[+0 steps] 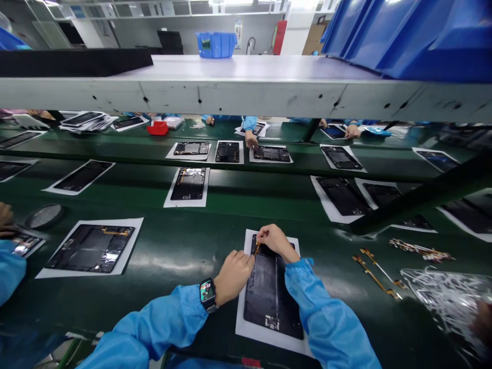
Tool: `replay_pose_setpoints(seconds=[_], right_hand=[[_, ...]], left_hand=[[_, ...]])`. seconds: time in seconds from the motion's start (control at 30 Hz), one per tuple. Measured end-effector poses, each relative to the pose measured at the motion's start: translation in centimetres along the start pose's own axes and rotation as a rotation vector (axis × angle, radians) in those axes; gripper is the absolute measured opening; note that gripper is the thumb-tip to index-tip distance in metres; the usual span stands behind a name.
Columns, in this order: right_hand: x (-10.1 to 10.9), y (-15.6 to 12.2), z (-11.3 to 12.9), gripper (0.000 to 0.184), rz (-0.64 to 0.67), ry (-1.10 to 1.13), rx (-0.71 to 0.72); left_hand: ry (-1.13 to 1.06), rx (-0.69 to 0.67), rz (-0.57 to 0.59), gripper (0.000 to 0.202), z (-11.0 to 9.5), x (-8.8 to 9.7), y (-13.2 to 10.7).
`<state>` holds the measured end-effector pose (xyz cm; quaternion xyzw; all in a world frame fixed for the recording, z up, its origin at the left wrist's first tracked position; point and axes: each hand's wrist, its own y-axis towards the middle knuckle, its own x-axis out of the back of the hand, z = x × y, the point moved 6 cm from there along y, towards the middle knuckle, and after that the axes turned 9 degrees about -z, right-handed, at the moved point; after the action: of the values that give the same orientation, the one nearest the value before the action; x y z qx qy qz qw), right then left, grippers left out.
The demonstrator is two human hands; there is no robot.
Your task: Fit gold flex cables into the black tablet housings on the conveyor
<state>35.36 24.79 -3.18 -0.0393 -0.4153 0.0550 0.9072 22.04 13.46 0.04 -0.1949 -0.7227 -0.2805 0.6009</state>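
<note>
A black tablet housing [265, 292] lies on a white sheet [246, 328] in front of me, its inner side up. At its upper left corner my right hand [274, 241] pinches an orange flex cable [257, 249]. My left hand [233, 274], with a watch [207, 292] on its wrist, is closed at the housing's left edge, close to the cable's lower end. Its fingertips are hidden, so I cannot tell what they grip. To the right, two loose flex cables [374, 277] lie on the green bench [184, 246], near a pile of more cables [421, 249].
A clear bag of white strips [449, 292] lies at the right. Another housing [94, 247] rests on paper at the left, near a round dark dish [44, 216]. A slanted dark post [423, 189] and a shelf edge [246, 97] cross the view. Co-workers' hands [250, 139] work beyond.
</note>
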Motion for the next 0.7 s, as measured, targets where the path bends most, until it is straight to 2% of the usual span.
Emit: replay_pose_setpoints(seconds=[0.1, 0.33, 0.53, 0.7], right_hand=[[-0.2, 1.0, -0.3, 0.008, 0.032, -0.079, -0.042], [0.7, 2.8, -0.5, 0.025, 0.132, -0.281, -0.100], [0.9, 0.7, 0.6, 0.034, 0.072, -0.401, -0.003], [0.7, -1.2, 1.4, 0.030, 0.003, -0.462, 0.127]], left_hand=[[-0.018, -0.025, 0.006, 0.015, -0.2, -0.3, 0.3], [-0.185, -0.180, -0.071, 0.018, -0.2, -1.4, 0.4], [-0.202, -0.194, -0.105, 0.025, 0.0, -2.1, -0.3], [-0.158, -0.128, -0.135, 0.022, 0.2, -1.6, -0.2]])
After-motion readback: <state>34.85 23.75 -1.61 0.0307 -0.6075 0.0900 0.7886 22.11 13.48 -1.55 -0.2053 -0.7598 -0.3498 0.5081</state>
